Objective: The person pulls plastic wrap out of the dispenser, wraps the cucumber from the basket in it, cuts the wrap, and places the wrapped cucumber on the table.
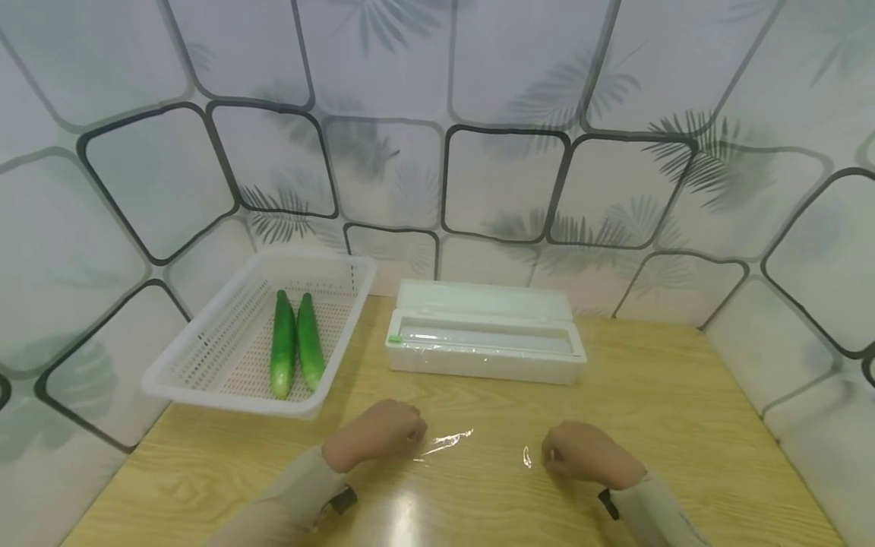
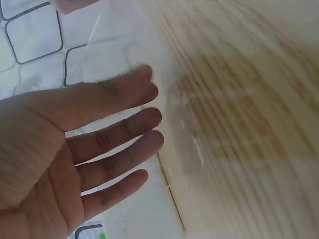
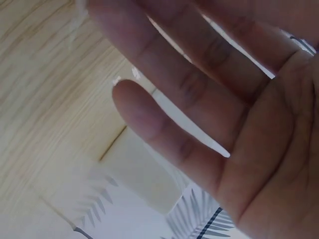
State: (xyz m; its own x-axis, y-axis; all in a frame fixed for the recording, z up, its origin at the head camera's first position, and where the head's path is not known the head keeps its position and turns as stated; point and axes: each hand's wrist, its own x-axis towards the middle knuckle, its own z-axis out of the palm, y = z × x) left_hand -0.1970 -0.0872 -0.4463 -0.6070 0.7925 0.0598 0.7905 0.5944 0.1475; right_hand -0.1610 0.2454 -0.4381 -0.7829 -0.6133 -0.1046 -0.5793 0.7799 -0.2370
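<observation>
A sheet of clear plastic wrap [image 1: 447, 441] stretches between my two hands above the table, showing mainly by its glints. My left hand [image 1: 378, 434] pinches one end between thumb and forefinger. In the left wrist view the other fingers [image 2: 117, 162] extend loosely beside the wrap [image 2: 197, 144]. At the opposite end, my right hand [image 1: 591, 453] pinches the film; the right wrist view cuts off the pinch, though its other fingers [image 3: 174, 84] show. Beyond both hands lies a white plastic wrap dispenser box [image 1: 485, 366], lid raised, with a green slide cutter [image 1: 395, 339] at its left end.
At the left, a white perforated basket [image 1: 232, 404] holds two green cucumbers [image 1: 282, 349] lying side by side. The wood-grain table [image 1: 656, 380] meets patterned walls [image 1: 506, 182] at the back and on both sides.
</observation>
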